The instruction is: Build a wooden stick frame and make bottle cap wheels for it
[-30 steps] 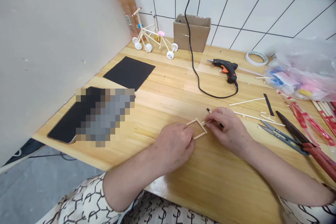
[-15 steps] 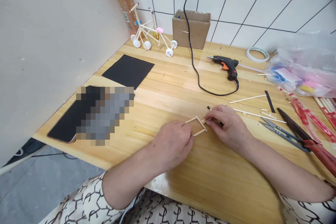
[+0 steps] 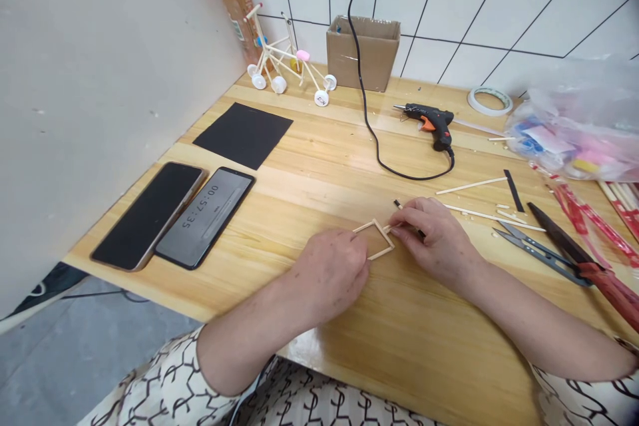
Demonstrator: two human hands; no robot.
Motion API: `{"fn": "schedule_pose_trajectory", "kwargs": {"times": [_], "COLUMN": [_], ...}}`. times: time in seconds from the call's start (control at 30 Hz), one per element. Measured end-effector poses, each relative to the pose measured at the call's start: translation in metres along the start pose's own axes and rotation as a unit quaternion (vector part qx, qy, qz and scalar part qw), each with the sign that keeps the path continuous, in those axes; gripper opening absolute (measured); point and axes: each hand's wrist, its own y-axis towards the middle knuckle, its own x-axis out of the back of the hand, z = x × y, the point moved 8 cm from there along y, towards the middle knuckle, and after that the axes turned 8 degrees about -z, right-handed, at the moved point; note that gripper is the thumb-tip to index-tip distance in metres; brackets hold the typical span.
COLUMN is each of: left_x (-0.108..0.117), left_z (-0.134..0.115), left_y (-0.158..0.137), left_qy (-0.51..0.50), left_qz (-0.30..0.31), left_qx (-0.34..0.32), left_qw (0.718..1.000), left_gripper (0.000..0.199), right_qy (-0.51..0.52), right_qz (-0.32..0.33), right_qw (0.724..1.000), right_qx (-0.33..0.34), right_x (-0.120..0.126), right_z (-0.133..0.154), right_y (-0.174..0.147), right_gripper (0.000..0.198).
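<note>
Close to the table's near edge, my left hand (image 3: pixel 335 273) is closed on one end of a small rectangular frame (image 3: pixel 381 254) of pale wooden sticks. That end is hidden under the fingers. My right hand (image 3: pixel 434 234) pinches a short wooden stick (image 3: pixel 387 229) at the frame's right end. Beside the right fingertips, a black-tipped piece (image 3: pixel 397 204) shows, partly covered by the hand; whether it joins the short stick I cannot tell.
Right of my hands lie loose sticks (image 3: pixel 472 186), thread snips (image 3: pixel 542 254) and red-handled scissors (image 3: pixel 564 239). Farther back are a glue gun (image 3: pixel 434 123), tape roll (image 3: pixel 490 101), cardboard box (image 3: pixel 363 56) and stick-built model (image 3: pixel 284 56). Two phones (image 3: pixel 150 216) and black sheet (image 3: pixel 243 135) occupy the left.
Both hands keep nearly the same place and grip on the stick frame. The view has shifted very slightly, and the second phone's timer screen is visible now, where it was blurred before.
</note>
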Motion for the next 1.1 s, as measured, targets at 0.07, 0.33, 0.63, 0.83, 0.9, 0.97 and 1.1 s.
{"fn": "schedule_pose_trajectory", "kwargs": {"times": [0.07,0.33,0.63,0.83,0.9,0.97,1.1], "left_x": [0.0007,0.0005,0.0009,0.0018,0.0013,0.0007,0.0014], "left_z": [-0.0001,0.0013,0.0022,0.0025,0.0028,0.0031,0.0028], "left_y": [0.0002,0.0005,0.0008,0.0004,0.0004,0.0003,0.0], "left_qy": [0.001,0.002,0.001,-0.007,-0.006,-0.005,-0.007], "left_qz": [-0.004,0.001,-0.011,-0.022,-0.02,-0.018,-0.024], "left_qx": [-0.001,0.02,0.023,0.014,0.015,0.016,0.013], "left_qw": [1.0,1.0,1.0,1.0,1.0,1.0,1.0], "left_gripper": [0.018,0.019,0.018,0.019,0.018,0.018,0.019], "right_qy": [0.0,0.0,0.001,0.002,0.002,0.001,0.0], "right_qz": [0.0,-0.003,-0.003,-0.004,-0.004,-0.004,-0.004], "right_qw": [1.0,1.0,1.0,1.0,1.0,1.0,1.0], "right_qx": [0.002,0.003,0.007,0.006,0.006,0.005,0.005], "right_x": [-0.0001,-0.0001,-0.0007,-0.0006,-0.0005,-0.0005,-0.0005], "right_z": [0.0001,0.0004,0.0001,-0.0003,-0.0001,-0.0001,-0.0001], "right_y": [0.0,-0.0003,-0.0004,-0.0006,-0.0006,-0.0006,-0.0006], "right_gripper": [0.013,0.012,0.012,0.012,0.012,0.012,0.012]}}
